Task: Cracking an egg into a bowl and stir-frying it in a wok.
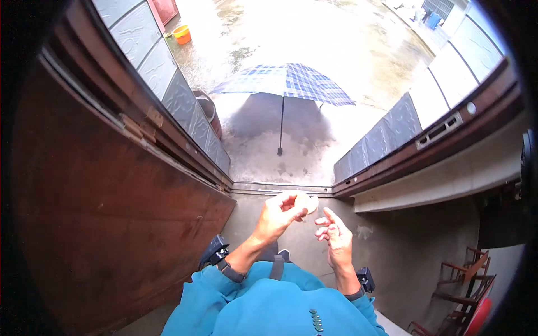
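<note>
In front of my chest, my left hand (275, 216) pinches a small pale roundish object (311, 204) between thumb and fingers. Glare washes the object out, so its exact kind is unclear. My right hand (338, 239) is raised just beside it, fingers apart and partly curled, with nothing visible in it. Beyond both hands, outside the doorway, an open blue-and-white plaid umbrella (290, 82) is canopy up. Its dark shaft runs down to a black handle (280, 151) near the wet ground.
A metal door threshold (281, 188) crosses the floor ahead. To the left stands a reddish-brown door (122, 210); grey tiled walls (378, 143) flank the opening. An orange bucket (182, 35) and a dark rounded container (208, 111) are outside. Wooden chairs (460, 290) are at lower right.
</note>
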A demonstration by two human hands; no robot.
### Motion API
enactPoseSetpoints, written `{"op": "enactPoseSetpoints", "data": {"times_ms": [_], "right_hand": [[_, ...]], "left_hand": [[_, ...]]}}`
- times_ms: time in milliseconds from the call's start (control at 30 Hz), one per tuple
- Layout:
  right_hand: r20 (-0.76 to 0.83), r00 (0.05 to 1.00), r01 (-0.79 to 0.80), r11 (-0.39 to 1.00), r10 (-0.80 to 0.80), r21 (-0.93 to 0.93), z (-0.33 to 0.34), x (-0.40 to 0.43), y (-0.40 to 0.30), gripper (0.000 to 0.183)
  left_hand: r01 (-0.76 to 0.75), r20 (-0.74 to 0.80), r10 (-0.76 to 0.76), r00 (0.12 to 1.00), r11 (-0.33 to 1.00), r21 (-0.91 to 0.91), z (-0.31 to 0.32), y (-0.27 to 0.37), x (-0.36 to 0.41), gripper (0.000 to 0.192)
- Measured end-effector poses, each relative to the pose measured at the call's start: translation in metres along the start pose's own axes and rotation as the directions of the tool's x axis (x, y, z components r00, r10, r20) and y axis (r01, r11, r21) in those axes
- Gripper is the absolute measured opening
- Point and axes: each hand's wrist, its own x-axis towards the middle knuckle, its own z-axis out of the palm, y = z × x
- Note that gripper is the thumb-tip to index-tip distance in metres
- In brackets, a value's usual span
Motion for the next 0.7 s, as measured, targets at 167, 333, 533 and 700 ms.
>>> {"op": "enactPoseSetpoints", "data": {"times_ms": [167,333,533,700], "right_hand": [[-0.046,0.994,-0.105,0.990,0.101,-0.096,-0.016,0.070,-0.005,0.040],[-0.068,0.985,-0.164,0.984,0.160,-0.067,-0.012,0.126,-0.021,0.035],[-0.008,0.974,-0.225,0.972,0.226,-0.071,0.003,0.185,-0.023,0.033],[0.055,0.953,-0.291,0.951,0.298,-0.107,0.002,0.214,-0.022,0.032]], "left_hand": [[-0.045,-0.156,0.035,0.987,0.997,-0.058,-0.035,0.001,0.099,0.026],[-0.037,-0.326,0.010,0.945,0.996,-0.076,-0.074,0.024,0.176,0.026],[-0.006,-0.415,-0.071,0.907,0.983,-0.182,-0.111,0.034,0.220,0.027],[-0.158,-0.568,-0.057,0.821,0.933,-0.323,-0.151,0.045,0.261,0.017]]}}
